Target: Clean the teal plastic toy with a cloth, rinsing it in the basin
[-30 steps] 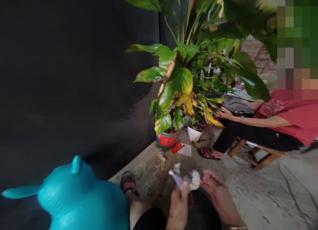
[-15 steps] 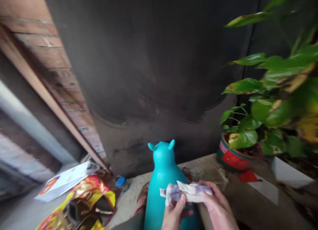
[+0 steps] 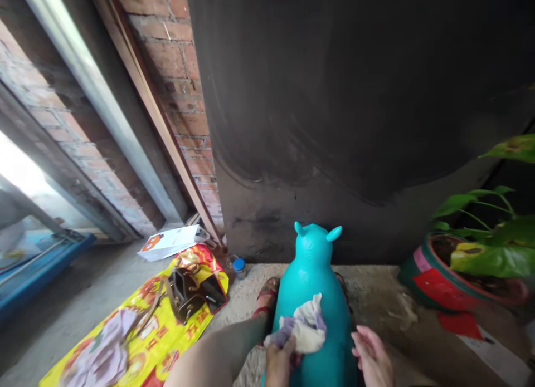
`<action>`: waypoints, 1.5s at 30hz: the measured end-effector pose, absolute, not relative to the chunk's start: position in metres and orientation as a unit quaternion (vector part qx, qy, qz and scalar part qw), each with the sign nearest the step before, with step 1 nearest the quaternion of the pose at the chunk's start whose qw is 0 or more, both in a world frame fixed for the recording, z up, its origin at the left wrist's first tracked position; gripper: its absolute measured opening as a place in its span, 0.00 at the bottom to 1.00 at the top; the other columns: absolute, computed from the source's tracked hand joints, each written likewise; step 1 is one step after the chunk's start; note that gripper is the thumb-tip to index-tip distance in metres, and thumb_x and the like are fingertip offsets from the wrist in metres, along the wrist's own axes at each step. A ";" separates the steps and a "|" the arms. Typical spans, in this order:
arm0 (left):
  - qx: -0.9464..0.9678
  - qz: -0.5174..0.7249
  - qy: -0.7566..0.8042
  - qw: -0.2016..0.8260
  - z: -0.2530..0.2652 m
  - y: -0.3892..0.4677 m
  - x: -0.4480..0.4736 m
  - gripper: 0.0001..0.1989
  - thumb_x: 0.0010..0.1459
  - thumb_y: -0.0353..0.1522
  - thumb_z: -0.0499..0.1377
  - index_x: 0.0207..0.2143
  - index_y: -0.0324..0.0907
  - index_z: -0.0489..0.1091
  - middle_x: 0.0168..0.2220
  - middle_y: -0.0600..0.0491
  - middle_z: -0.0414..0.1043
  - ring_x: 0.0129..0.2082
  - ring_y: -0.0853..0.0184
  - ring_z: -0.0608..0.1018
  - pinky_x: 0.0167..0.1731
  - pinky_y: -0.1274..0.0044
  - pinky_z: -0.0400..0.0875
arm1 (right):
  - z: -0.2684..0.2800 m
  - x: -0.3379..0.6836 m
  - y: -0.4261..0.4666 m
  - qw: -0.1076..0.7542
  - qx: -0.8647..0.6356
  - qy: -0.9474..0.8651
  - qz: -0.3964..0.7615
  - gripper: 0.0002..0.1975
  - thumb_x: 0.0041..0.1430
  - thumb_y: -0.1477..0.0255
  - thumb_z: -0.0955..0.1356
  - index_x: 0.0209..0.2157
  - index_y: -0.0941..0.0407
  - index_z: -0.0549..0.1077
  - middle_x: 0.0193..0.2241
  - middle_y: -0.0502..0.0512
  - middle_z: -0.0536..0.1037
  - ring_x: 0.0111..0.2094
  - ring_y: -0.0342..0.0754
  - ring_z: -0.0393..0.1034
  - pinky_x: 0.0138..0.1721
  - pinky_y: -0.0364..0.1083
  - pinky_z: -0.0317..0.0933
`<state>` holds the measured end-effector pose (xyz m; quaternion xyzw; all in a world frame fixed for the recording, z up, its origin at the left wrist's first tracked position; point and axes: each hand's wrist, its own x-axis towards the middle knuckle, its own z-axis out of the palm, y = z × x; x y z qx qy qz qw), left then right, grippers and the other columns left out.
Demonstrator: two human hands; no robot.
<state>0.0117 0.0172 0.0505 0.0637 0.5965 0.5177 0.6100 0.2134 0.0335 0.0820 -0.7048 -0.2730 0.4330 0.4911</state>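
Left hand (image 3: 279, 360) is down at the bottom edge of the view, fingers clenched around a crumpled rag (image 3: 303, 328), white with purple patches, and that rag is pressed right against the back of a turquoise toy animal (image 3: 311, 298) with two small ears. Right hand (image 3: 371, 358) sits just beside the toy's right flank, palm open, fingers loose, holding nothing; whether it touches the toy cannot be told. The toy stands upright on the concrete floor (image 3: 376, 298), close to the foot of a dark wall (image 3: 355, 97), with a bare leg (image 3: 217, 353) coming up on its left and a sandalled foot (image 3: 266, 298) just beside its base. Off to the left on the floor lies a yellow and red printed sack (image 3: 167, 326), a dark bag (image 3: 188, 292) resting on top of it and a pale cloth (image 3: 100, 353) at its near end. A small jar with a blue lid (image 3: 239, 266) stands near the wall's base, a white paper (image 3: 169, 242) beyond it. Far right, a red and green plant pot (image 3: 434, 284) with broad green leaves (image 3: 489, 259).
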 end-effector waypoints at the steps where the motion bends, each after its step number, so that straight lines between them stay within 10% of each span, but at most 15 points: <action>1: 0.071 0.518 0.600 0.605 0.046 0.014 0.011 0.26 0.22 0.47 0.75 0.20 0.40 0.73 0.15 0.56 0.70 0.17 0.72 0.69 0.19 0.79 0.64 | 0.078 0.209 0.032 0.460 -0.707 -0.331 0.424 0.33 0.38 0.42 0.71 0.40 0.52 0.73 0.37 0.57 0.77 0.34 0.55 0.72 0.33 0.51 0.66; 6: 0.110 0.517 0.613 0.587 0.045 0.011 0.013 0.25 0.28 0.47 0.72 0.26 0.40 0.75 0.19 0.55 0.73 0.19 0.70 0.71 0.22 0.77 0.66 | 0.095 0.155 0.056 0.297 -0.587 -0.695 0.291 0.15 0.62 0.61 0.59 0.37 0.48 0.76 0.40 0.56 0.77 0.45 0.55 0.68 0.49 0.53 0.59; 11: 0.134 0.527 0.617 0.568 0.042 0.011 0.012 0.27 0.24 0.51 0.72 0.21 0.41 0.73 0.14 0.58 0.66 0.16 0.72 0.66 0.19 0.77 0.62 | 0.090 0.115 0.073 0.221 -0.587 -0.730 0.273 0.07 0.51 0.73 0.64 0.27 0.52 0.75 0.34 0.58 0.76 0.39 0.54 0.69 0.41 0.50 0.59; 23: 0.165 0.536 0.566 0.604 0.065 0.016 0.015 0.29 0.21 0.52 0.73 0.25 0.42 0.77 0.21 0.54 0.75 0.23 0.67 0.72 0.25 0.75 0.69 | 0.143 0.188 0.081 0.413 -0.618 -0.560 0.366 0.23 0.54 0.46 0.63 0.32 0.52 0.74 0.31 0.53 0.77 0.33 0.50 0.71 0.36 0.45 0.62; 38: 0.165 0.534 0.492 0.667 0.078 -0.003 0.012 0.26 0.27 0.44 0.76 0.28 0.38 0.78 0.26 0.50 0.78 0.21 0.71 0.74 0.19 0.80 0.67 | 0.098 0.159 0.026 0.262 -0.536 -0.642 0.481 0.18 0.54 0.56 0.63 0.40 0.51 0.74 0.38 0.56 0.78 0.40 0.53 0.71 0.42 0.47 0.62; 45: 0.196 0.527 0.501 0.658 0.082 0.003 0.002 0.25 0.29 0.46 0.74 0.26 0.39 0.76 0.20 0.55 0.73 0.18 0.76 0.69 0.20 0.83 0.62 | 0.131 0.176 0.038 0.272 -0.516 -0.661 0.472 0.09 0.48 0.65 0.65 0.23 0.53 0.60 0.23 0.46 0.65 0.29 0.44 0.60 0.32 0.42 0.54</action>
